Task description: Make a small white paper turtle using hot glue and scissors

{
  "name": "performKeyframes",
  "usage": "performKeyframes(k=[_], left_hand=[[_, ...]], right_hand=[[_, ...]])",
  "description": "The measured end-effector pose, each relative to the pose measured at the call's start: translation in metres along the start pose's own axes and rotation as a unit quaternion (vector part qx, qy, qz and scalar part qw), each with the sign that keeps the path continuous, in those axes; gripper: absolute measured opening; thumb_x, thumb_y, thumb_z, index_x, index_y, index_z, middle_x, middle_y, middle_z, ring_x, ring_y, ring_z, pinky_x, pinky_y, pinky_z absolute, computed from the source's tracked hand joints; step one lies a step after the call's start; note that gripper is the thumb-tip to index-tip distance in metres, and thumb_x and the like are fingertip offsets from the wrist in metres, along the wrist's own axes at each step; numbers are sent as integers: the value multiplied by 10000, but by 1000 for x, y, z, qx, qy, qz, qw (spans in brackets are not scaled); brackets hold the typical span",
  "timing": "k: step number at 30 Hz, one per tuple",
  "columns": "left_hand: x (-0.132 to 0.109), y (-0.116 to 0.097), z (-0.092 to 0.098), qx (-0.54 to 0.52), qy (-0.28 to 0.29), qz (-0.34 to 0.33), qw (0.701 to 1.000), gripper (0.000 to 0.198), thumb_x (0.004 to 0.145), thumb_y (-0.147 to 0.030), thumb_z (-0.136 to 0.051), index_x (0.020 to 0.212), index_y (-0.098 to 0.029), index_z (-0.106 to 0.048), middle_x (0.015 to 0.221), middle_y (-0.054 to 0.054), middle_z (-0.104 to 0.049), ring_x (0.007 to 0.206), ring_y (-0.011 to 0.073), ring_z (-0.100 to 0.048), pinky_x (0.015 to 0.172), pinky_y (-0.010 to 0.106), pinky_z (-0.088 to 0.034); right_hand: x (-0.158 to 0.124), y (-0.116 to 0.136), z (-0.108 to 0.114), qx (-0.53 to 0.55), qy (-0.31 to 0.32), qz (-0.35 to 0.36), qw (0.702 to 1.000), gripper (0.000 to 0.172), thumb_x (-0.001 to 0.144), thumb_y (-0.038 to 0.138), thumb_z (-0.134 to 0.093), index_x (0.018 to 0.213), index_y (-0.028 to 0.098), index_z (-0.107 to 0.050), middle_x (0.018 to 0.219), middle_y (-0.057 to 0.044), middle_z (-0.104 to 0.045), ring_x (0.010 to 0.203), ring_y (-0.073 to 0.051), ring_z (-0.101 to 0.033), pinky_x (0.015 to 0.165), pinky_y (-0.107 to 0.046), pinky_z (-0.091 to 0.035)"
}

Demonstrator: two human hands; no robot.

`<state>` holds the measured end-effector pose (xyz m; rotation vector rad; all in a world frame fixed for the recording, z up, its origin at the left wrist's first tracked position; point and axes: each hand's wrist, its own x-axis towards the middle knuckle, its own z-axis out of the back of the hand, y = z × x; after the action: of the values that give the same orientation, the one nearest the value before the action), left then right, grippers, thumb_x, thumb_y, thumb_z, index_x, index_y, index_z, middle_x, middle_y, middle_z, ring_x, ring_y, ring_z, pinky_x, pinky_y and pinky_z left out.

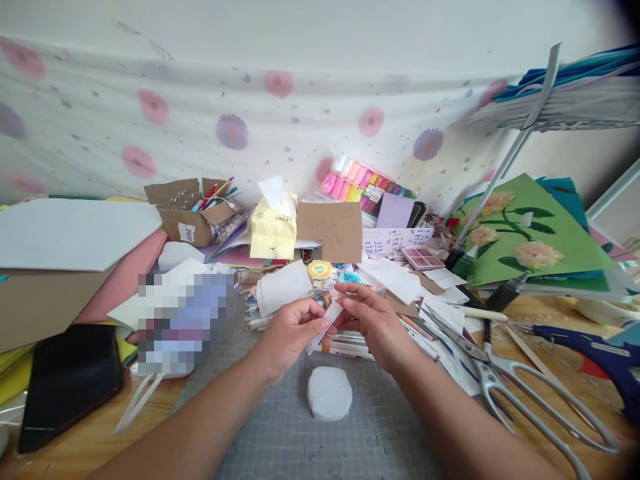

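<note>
Strip (333, 312) between both hands (374, 321)

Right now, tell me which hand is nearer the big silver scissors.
Right. The right hand is left of the scissors, apart from them; the left hand is farther left, beyond the right hand.

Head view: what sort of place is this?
Probably a craft worktable, though whether at home or in a studio I can't tell. Signs: a gridded cutting mat, large metal scissors and what looks like a blue glue gun.
</note>
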<state>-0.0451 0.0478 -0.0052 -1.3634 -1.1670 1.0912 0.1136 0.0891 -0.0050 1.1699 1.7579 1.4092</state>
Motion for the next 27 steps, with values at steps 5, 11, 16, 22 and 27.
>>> performKeyframes(k=[5, 11, 16, 22, 27], left_hand=[[-2, 0, 0, 3, 27, 10, 1000, 236, 754, -382, -678, 746, -167, -581, 709, 14, -682, 627, 156, -636, 652, 294, -468], [-4, -4, 4, -18, 79, 35, 996, 279, 799, -407, -618, 690, -157, -561, 700, 46, -689, 601, 153, -620, 602, 281, -434], [-4, -6, 7, 5, 121, 47, 992, 262, 790, -384, -634, 693, -141, -629, 782, 65, -690, 629, 163, -625, 674, 337, -477], [-4, -5, 8, 4, 90, 6, 996, 168, 751, -314, -683, 714, -154, -649, 775, 29, -634, 740, 165, -599, 744, 321, -459], [-2, -4, 10, 31, 27, -41, 998, 182, 779, -328, -649, 711, -161, -621, 805, 15, -603, 772, 153, -548, 732, 288, -426]], right_hand=[[3, -3, 0, -43, -40, 26, 998, 371, 635, 286, -774, 961, 194, -622, 680, 39, -609, 641, -142, -585, 672, -318, -486], [6, 2, 4, -31, -78, 40, 996, 338, 628, 282, -771, 922, 179, -640, 663, 35, -615, 648, -140, -588, 676, -311, -483], [10, 4, 13, -10, -120, 49, 992, 345, 613, 304, -782, 893, 173, -629, 639, 34, -628, 622, -134, -600, 648, -295, -489], [14, 2, 19, 2, -152, 50, 987, 313, 600, 280, -791, 848, 173, -635, 620, 32, -646, 602, -130, -613, 638, -287, -506], [15, 1, 20, 5, -165, 47, 985, 317, 599, 276, -795, 850, 164, -637, 592, 40, -640, 533, -109, -591, 594, -267, -486]])
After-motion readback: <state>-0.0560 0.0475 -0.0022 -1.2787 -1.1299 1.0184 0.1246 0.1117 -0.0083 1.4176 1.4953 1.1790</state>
